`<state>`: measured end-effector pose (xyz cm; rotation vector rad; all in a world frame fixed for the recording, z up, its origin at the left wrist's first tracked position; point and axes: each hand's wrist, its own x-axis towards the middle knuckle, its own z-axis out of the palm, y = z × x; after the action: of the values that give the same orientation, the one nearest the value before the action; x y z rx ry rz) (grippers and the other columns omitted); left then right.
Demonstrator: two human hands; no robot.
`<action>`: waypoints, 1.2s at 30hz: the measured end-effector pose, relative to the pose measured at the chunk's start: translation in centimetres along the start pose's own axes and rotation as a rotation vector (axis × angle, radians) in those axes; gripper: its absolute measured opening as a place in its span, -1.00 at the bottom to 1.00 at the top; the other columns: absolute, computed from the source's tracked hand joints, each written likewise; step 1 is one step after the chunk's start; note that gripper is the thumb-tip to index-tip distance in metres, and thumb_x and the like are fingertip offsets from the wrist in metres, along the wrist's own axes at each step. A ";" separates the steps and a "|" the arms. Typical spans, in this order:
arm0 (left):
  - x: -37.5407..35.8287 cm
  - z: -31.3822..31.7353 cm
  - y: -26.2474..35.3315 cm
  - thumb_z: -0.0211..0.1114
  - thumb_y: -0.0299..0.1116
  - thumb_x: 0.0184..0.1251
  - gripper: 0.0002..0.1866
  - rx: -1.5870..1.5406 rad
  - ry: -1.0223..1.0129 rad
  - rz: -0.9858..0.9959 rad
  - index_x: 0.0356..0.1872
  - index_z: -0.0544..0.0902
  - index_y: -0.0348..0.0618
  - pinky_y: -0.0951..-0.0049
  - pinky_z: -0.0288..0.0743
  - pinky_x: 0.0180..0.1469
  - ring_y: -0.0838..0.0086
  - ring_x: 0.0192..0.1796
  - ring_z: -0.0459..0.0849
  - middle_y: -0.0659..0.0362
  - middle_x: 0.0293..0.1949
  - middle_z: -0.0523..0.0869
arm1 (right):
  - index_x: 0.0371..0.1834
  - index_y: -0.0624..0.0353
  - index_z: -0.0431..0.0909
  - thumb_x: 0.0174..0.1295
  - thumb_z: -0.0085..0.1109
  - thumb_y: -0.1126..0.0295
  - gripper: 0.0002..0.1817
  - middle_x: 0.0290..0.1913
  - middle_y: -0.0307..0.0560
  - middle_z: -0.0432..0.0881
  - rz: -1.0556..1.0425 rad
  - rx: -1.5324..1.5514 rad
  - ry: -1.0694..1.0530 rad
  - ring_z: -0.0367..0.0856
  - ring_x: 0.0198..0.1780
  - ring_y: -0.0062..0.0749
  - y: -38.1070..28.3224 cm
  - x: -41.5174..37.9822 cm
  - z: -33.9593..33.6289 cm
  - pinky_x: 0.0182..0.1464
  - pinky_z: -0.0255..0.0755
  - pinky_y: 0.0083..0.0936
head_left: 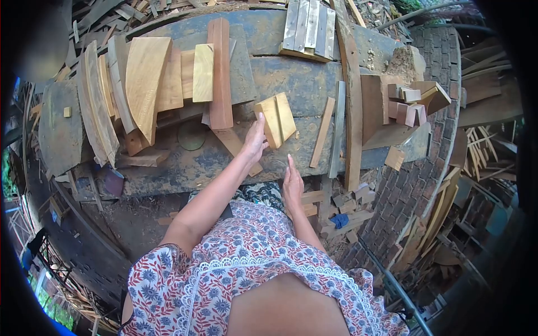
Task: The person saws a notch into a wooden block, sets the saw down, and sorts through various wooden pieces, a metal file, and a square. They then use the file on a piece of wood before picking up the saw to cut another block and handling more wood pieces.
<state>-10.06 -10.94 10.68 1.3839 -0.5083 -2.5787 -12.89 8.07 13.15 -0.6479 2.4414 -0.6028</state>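
Note:
A light wooden piece (pixel 276 120) with a dark groove or gap down its face lies on the worn workbench (pixel 196 165). Beside its left edge is my left hand (pixel 255 138), fingers stretched out and apparently touching the wood. My right hand (pixel 292 182) is held off the piece, near the bench's front edge, with its fingers extended and nothing in it. To the right of the piece lie a thin brown strip (pixel 323 133) and a grey strip (pixel 337 130).
Several curved boards (pixel 147 84) and a reddish beam (pixel 220 73) lie at the left. A slatted wooden piece (pixel 307 29) sits at the back. A long plank (pixel 352 112) and a box of small blocks (pixel 386 106) are at the right. Wood scraps lie below.

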 end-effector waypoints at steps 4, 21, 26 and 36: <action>-0.2 0.9 0.2 0.01 0.28 0.41 -0.28 0.121 0.054 0.006 0.32 0.28 -0.09 -0.02 0.26 0.30 0.12 0.33 0.39 0.03 0.29 0.40 | 0.44 -0.29 0.27 0.42 -0.06 0.37 -0.48 -0.17 0.17 0.61 -0.107 -0.103 -0.091 0.62 -0.14 0.11 -0.6 -0.6 -1.5 -0.11 0.45 -0.07; 1.9 2.0 -0.2 0.25 0.00 0.37 -0.39 0.219 0.159 -0.032 0.24 0.34 -0.23 0.03 0.43 0.23 0.08 0.20 0.56 -0.09 0.19 0.49 | 0.40 -0.33 0.33 0.37 0.05 0.41 -0.46 -0.23 0.05 0.59 -0.164 -0.183 -0.020 0.63 -0.21 0.00 2.7 2.4 -3.5 -0.19 0.49 -0.19; 4.2 2.1 -0.2 0.27 -0.14 0.37 -0.52 0.437 0.186 0.113 0.08 0.43 -0.33 0.33 0.69 -0.18 0.24 -0.16 0.75 -0.05 -0.08 0.66 | 0.41 -0.35 0.32 0.35 0.08 0.38 -0.44 -0.32 0.01 0.54 -0.135 -0.217 0.069 0.62 -0.29 -0.04 1.6 2.2 -3.5 -0.24 0.49 -0.17; 8.3 9.0 -7.4 0.33 -0.20 0.28 -0.53 0.600 -0.162 0.039 0.04 0.43 -0.33 0.38 0.63 -0.38 0.34 -0.25 0.71 0.01 -0.16 0.68 | 0.50 -0.24 0.17 0.45 -0.07 0.33 -0.45 -0.12 0.18 0.61 0.167 -0.233 0.137 0.61 -0.13 0.13 4.9 -1.1 -5.6 -0.11 0.45 -0.06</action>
<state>-22.09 -4.70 6.14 1.2835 -1.4091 -2.6284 -16.97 14.10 15.18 -0.4990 2.6866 -0.3069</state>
